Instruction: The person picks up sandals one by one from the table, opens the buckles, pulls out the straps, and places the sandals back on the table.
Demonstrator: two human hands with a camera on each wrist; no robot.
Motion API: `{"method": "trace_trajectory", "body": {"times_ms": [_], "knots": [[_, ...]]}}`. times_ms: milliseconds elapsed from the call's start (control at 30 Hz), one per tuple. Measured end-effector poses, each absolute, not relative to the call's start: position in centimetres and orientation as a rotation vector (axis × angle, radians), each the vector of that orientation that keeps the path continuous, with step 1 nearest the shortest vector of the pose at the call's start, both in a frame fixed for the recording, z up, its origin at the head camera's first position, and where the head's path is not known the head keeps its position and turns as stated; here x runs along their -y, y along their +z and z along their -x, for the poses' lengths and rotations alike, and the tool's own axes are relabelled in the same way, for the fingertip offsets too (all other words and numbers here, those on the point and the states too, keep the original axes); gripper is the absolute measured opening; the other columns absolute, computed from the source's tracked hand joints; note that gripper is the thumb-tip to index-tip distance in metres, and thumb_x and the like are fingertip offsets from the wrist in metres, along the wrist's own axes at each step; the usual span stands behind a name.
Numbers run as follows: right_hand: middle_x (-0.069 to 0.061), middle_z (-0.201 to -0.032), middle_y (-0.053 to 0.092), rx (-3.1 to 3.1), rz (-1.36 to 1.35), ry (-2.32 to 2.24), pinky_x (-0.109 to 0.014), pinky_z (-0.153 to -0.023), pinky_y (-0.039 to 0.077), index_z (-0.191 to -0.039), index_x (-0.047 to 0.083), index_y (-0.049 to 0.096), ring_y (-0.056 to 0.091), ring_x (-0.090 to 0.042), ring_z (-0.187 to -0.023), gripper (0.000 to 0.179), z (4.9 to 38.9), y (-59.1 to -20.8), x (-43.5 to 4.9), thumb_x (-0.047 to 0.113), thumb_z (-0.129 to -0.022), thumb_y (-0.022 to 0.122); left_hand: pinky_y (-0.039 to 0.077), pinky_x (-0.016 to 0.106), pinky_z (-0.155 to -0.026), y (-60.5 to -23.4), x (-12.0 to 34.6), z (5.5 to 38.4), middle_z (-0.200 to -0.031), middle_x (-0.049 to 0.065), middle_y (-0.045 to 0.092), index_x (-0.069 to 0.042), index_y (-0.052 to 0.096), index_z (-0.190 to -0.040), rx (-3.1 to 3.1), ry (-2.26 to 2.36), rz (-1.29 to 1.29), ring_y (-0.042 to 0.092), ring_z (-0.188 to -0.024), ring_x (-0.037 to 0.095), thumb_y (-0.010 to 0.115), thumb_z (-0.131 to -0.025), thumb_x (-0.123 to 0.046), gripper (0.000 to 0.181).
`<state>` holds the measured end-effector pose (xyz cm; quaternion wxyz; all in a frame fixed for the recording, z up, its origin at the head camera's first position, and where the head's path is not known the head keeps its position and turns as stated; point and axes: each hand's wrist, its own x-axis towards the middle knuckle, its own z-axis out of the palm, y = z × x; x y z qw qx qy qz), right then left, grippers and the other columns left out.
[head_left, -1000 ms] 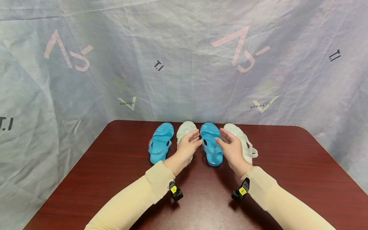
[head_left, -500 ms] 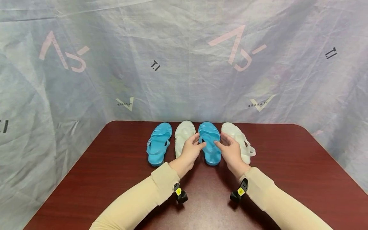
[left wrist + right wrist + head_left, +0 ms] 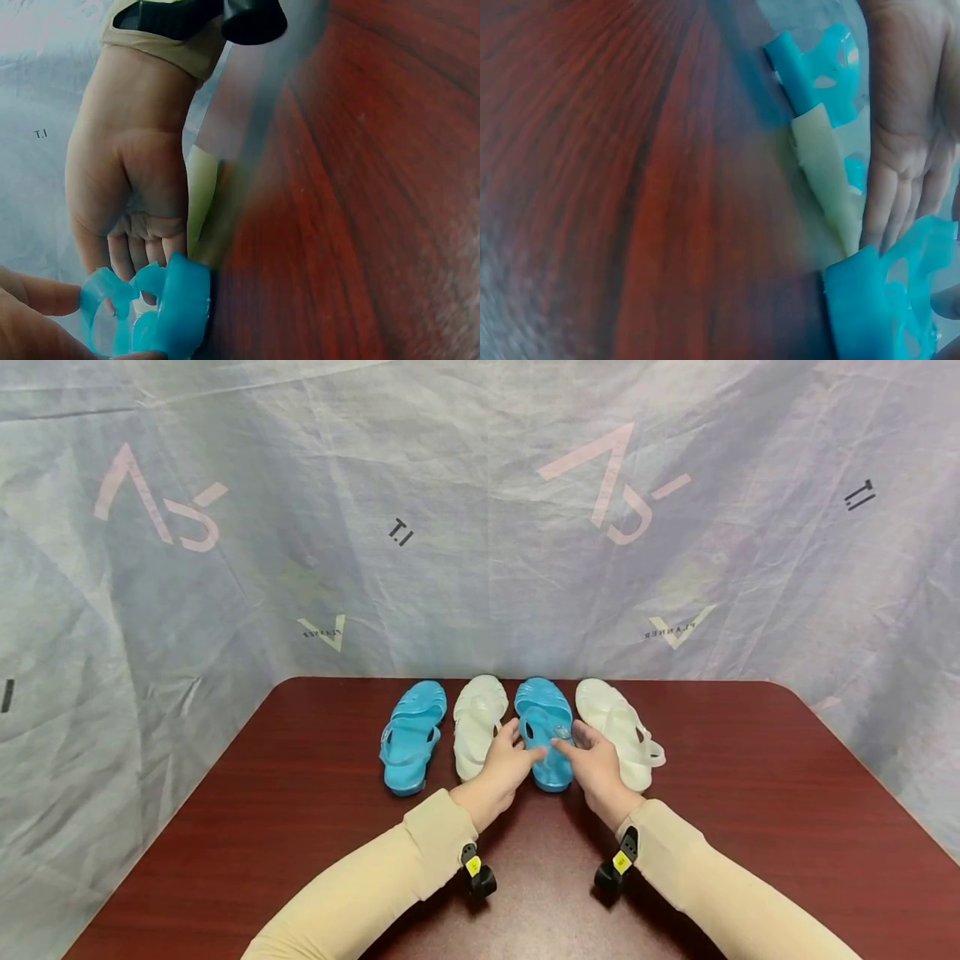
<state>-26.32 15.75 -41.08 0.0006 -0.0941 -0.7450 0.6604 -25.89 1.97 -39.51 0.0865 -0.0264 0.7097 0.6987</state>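
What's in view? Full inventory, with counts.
Left blue strappy sandal: 1, blue, row's left end
Left white strappy sandal: 1, white, second from left
Right blue strappy sandal: 1, blue, third from left
Right white strappy sandal: 1, white, row's right end
Wood-grain table: 1, reddish-brown, under the sandals
Printed cloth backdrop: 1, grey, behind the table
Wrist devices with yellow labels: 2, black, one per wrist
Long fabric sleeves: 2, cream, one per arm
Left hand: 1, bare, at third sandal's left side
Right hand: 1, bare, at that sandal's right side
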Motion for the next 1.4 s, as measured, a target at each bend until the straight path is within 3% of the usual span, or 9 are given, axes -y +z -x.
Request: {"method": "trace_trajectory", "body": {"times_ms": [233,500,767,1400], "knots": [[-0.021,-0.155,0.03,2.347,0.335,2.079,-0.043,-0.115,0.032,-0.149,-0.004,0.03,0.028,-0.033,-0.145,0.066,26.5,-41.8,-15.8,0.013,-0.094,0.062,0.039,0.043,-0.111,-40.1,-2.3,26.2,-0.147,0.027,0.04,0.007,0.029,-0.148,-2.13,2.034,0.074,0.04,-0.137,0.035,0.065,-0.089,-0.004,0.07],[-0.023,-0.154,0.031,2.339,0.401,2.099,-0.045,-0.116,0.031,-0.147,-0.005,0.034,0.027,-0.034,-0.144,0.064,26.5,-41.6,-15.3,0.01,-0.092,0.062,0.039,0.043,-0.111,-40.6,-2.1,25.9,-0.143,0.023,0.048,0.006,0.038,-0.144,-2.095,1.999,0.044,0.045,-0.133,0.032,0.065,-0.09,-0.005,0.061],[-0.024,-0.15,0.037,2.334,0.463,2.069,-0.047,-0.113,0.034,-0.14,-0.003,0.047,0.033,-0.034,-0.14,0.054,26.6,-41.6,-15.1,0.01,-0.091,0.062,0.04,0.042,-0.11,-40.3,-2.2,25.8,-0.141,0.023,0.049,0.007,0.039,-0.143,-2.112,1.988,0.025,0.047,-0.132,0.032,0.064,-0.09,-0.003,0.06],[-0.023,-0.151,0.036,2.314,0.498,2.085,-0.047,-0.113,0.035,-0.141,0.0,0.047,0.033,-0.034,-0.14,0.054,26.4,-41.8,-15.0,0.012,-0.091,0.063,0.039,0.042,-0.111,-40.4,-2.1,25.7,-0.144,0.025,0.045,0.009,0.035,-0.144,-2.133,1.95,0.061,0.044,-0.134,0.033,0.064,-0.09,-0.005,0.063]]}}
